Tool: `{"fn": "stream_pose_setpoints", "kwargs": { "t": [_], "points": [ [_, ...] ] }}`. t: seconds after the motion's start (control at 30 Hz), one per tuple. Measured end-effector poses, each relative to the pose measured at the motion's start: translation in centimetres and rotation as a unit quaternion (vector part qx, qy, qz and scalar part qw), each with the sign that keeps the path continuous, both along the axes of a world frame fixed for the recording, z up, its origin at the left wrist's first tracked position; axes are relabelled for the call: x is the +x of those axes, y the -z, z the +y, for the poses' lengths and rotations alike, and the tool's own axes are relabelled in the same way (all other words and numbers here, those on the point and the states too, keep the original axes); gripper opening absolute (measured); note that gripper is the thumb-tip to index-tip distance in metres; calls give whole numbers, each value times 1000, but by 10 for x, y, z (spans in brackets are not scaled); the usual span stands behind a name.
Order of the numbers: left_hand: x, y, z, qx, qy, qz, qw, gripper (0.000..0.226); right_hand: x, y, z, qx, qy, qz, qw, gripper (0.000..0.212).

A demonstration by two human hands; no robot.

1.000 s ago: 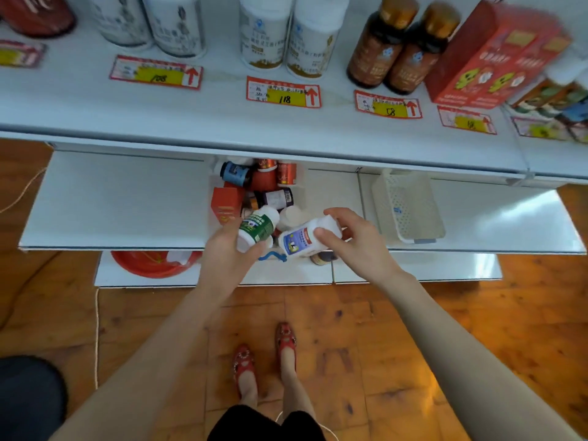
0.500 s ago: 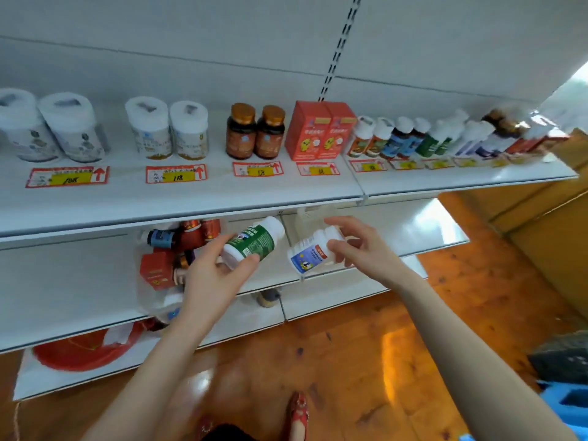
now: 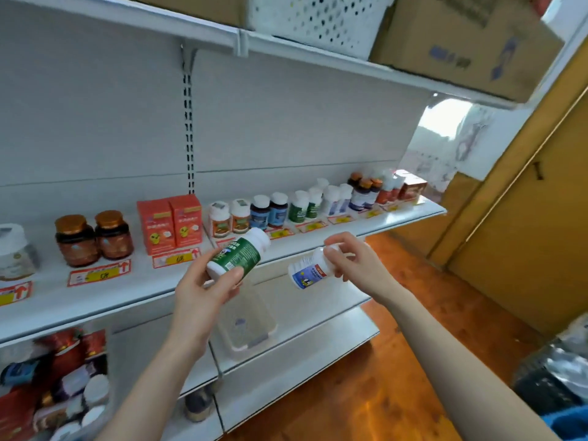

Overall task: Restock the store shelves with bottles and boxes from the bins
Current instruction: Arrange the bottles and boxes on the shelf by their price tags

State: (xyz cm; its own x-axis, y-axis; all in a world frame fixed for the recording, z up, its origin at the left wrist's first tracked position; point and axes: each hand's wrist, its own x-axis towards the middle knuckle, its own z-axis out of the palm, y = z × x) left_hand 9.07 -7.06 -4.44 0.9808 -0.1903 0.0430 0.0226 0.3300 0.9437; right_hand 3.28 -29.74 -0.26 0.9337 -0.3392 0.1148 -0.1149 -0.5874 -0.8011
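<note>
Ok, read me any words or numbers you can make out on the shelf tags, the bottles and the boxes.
Nothing can be read for certain.
price tags: red up arrow; handwritten number on yellow, blurred.
green bottle: white print, too blurred.
blue-label bottle: print too small.
red boxes: lettering blurred.
cardboard box: blue print, blurred.

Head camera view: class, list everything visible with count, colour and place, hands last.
green bottle: one, green label, in left hand.
white bottle: one, blue label, in right hand.
brown jars: two, orange lids, middle shelf.
red boxes: two, red, beside brown jars.
small bottles: a row, mixed colours, middle shelf's right.
price tags: several, red and yellow, shelf front.
basket: one, white, top shelf.
cardboard box: one, brown, top shelf.
clear bin: one, see-through, lower shelf.
left hand: grips green bottle.
right hand: holds white bottle.
</note>
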Motion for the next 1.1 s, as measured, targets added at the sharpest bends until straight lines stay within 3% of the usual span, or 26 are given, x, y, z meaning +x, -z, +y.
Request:
{"fn": "stream_pose_setpoints", "kwargs": {
  "t": [0.4,0.63,0.93,1.1],
  "points": [
    [9,-28,-151,-24,66,16,997,37,-5,-13,-153,9,71,-27,997,22],
    [64,-32,-225,-51,76,26,996,40,42,-12,-225,4,73,-33,997,16],
    [132,-37,-288,-41,14,18,999,40,142,-19,-288,-80,41,-84,992,23],
    [152,-30,-299,-9,-40,7,999,47,192,-27,-305,-66,9,-101,993,26]
  ]
}}
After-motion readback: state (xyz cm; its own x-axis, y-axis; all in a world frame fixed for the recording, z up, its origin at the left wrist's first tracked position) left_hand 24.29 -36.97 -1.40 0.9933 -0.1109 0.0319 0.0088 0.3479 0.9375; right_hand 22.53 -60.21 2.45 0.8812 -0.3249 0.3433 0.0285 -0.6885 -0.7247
